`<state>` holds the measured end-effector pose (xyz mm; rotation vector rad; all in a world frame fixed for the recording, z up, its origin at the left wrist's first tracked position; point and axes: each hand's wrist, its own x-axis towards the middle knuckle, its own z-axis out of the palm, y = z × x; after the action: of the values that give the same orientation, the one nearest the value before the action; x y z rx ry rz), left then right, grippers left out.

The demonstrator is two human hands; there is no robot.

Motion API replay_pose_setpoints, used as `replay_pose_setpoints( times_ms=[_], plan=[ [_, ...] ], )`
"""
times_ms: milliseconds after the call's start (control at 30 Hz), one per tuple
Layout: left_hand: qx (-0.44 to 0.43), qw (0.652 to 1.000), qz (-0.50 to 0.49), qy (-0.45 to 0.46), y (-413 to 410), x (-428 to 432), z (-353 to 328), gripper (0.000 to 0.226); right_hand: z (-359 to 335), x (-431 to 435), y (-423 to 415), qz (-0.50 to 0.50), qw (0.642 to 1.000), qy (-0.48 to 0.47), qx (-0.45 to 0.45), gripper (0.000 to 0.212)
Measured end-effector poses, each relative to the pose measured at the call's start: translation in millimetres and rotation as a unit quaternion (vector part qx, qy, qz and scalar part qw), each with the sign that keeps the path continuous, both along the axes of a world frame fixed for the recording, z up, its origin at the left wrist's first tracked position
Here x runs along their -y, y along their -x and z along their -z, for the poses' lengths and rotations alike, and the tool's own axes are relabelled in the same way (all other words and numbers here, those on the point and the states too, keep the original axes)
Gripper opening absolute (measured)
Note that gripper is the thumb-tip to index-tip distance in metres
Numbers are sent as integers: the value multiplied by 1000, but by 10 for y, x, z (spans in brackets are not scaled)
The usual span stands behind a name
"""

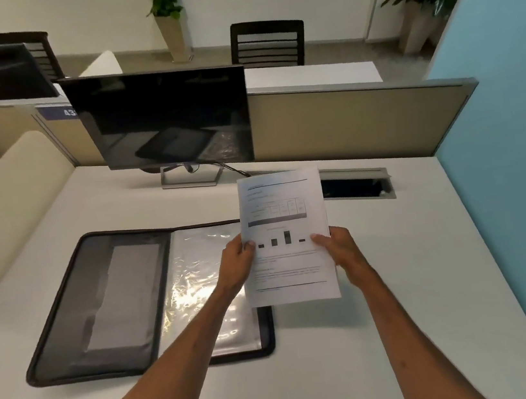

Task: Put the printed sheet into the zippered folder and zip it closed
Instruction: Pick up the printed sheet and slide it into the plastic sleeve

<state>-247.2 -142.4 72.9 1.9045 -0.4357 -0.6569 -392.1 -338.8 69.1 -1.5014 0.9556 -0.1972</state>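
Observation:
The printed sheet (282, 217), white with a table and a small bar chart, is held upright above the desk. My left hand (238, 263) grips its left edge and my right hand (339, 249) grips its right edge, thumbs on the front. The zippered folder (111, 305) lies open flat on the desk to the left, black-edged, with a grey mesh pocket on its left half and clear plastic sleeves on its right half. The sheet and my left arm cover the folder's right edge.
A dark monitor (169, 117) on a metal stand sits at the back of the white desk (420, 295). A cable hatch (357, 186) is open behind the sheet. A beige partition (362, 121) and a blue wall (509, 131) bound the desk.

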Motion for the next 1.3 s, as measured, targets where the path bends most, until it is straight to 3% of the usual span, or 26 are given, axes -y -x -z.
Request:
replay_pose_setpoints(
  times_ms=[333,733,867,1000,1133,1233,1300],
  plan=[
    [-36,992,-116,-32,-617,-744,125,30,162,-766,-971,-105,993,-46,-27,33],
    [-59,997,-48,-28,-1410,-1011,301,33,194,-758,-1595,-155,981,-49,-105,27],
    [-79,995,-68,-3,-1632,-974,359,40,240,-663,-1694,-124,988,-38,-88,28],
    [40,993,-79,-82,-1878,-969,441,31,230,-507,-1715,-70,996,-17,-55,32],
    [211,936,94,-264,-2063,-950,560,57,196,-302,-1717,-8,1000,3,-27,24],
    [235,893,209,-323,-2077,-872,661,65,181,-196,-1748,18,1000,11,-10,16],
    [232,877,235,-348,-2039,-839,715,73,165,-169,-1782,18,1000,13,4,9]
  ],
)
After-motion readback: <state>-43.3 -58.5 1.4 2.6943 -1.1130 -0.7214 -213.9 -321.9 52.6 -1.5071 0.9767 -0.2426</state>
